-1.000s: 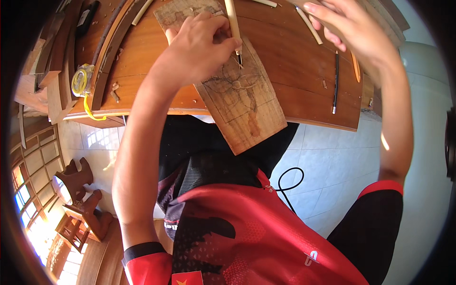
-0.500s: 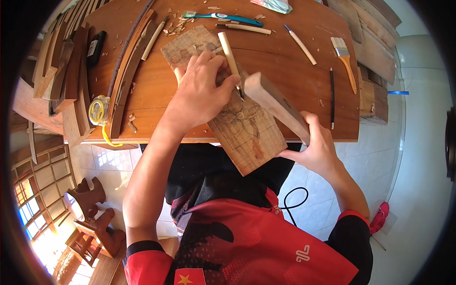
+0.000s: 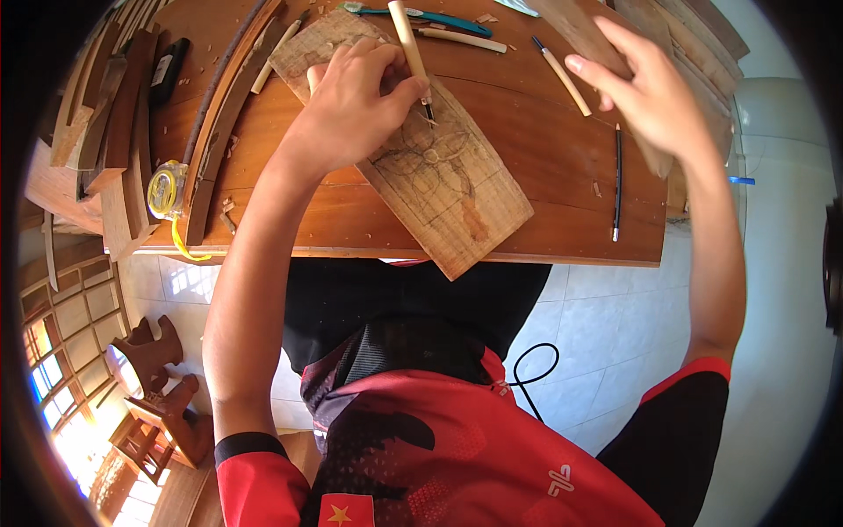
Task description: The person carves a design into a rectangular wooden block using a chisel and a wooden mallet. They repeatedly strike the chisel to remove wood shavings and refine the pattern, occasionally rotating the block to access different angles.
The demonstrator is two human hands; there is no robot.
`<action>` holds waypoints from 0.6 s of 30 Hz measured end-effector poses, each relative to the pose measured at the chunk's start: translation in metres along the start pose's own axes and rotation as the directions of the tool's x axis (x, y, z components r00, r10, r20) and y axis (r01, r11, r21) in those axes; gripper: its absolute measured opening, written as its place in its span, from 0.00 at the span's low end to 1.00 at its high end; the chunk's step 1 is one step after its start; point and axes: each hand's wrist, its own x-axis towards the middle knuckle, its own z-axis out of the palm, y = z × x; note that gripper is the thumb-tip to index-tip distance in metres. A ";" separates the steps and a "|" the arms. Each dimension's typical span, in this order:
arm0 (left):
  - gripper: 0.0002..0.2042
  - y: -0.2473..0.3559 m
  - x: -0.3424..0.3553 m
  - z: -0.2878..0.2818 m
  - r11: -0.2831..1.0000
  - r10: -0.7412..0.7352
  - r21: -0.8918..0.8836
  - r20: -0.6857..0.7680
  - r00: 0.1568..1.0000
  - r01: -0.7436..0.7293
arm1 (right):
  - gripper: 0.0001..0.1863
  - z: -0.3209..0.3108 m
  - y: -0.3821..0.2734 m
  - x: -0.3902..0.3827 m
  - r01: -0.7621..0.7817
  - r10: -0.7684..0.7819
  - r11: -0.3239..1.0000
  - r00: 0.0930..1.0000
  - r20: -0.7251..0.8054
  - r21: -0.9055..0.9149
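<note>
Left hand (image 3: 351,105) fingers closed on pale wooden-handled chisel (image 3: 411,48), tip on flat pencilled plank (image 3: 439,189), right hand (image 3: 654,97) gripping blurred wood block (image 3: 580,26), glossy brown surface (image 3: 544,132)

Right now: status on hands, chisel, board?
Left hand grips chisel, tip on carved board. Right hand holds wooden block raised. Pencil lies clear of board.

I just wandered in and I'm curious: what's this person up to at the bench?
A person is carving a flower outline into a flat pale wooden board lying on a brown wooden workbench. The left hand pins the board and holds a wooden-handled chisel upright on the drawing. The right hand holds a raised wooden block.
</note>
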 end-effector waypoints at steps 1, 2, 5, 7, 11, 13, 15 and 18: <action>0.17 0.000 0.000 0.000 0.999 -0.021 -0.038 -0.003 1.000 0.020 | 0.35 -0.007 -0.004 0.011 0.005 -0.001 0.987 1.000 0.023 -0.163; 0.16 -0.001 -0.002 0.000 1.000 -0.022 -0.017 -0.012 1.000 0.022 | 0.30 -0.008 -0.013 0.019 0.115 -0.112 0.959 0.993 0.028 -0.260; 0.13 -0.002 -0.002 0.001 1.000 -0.003 0.014 -0.030 1.000 0.003 | 0.21 -0.018 -0.045 0.039 0.287 -0.265 0.863 0.958 0.110 -0.417; 0.13 -0.003 -0.002 0.001 1.000 -0.004 -0.004 -0.030 1.000 0.004 | 0.21 -0.022 -0.055 0.047 0.235 -0.157 0.907 0.959 0.237 -0.349; 0.13 -0.007 0.004 0.001 0.999 0.036 -0.021 -0.001 0.999 -0.036 | 0.21 -0.025 -0.047 0.068 0.167 -0.033 0.882 0.955 0.295 -0.440; 0.13 -0.009 0.007 0.003 0.997 0.066 -0.050 -0.010 0.998 -0.066 | 0.20 -0.024 -0.041 0.072 0.175 -0.056 0.874 0.963 0.265 -0.453; 0.13 -0.011 0.010 0.000 0.996 0.062 -0.067 0.052 0.997 -0.058 | 0.20 -0.021 -0.040 0.074 0.231 -0.113 0.863 0.955 0.274 -0.449; 0.13 -0.003 0.015 -0.006 0.996 0.035 -0.082 0.120 0.992 -0.025 | 0.20 -0.023 -0.066 0.061 -0.015 0.147 0.862 0.964 0.221 -0.507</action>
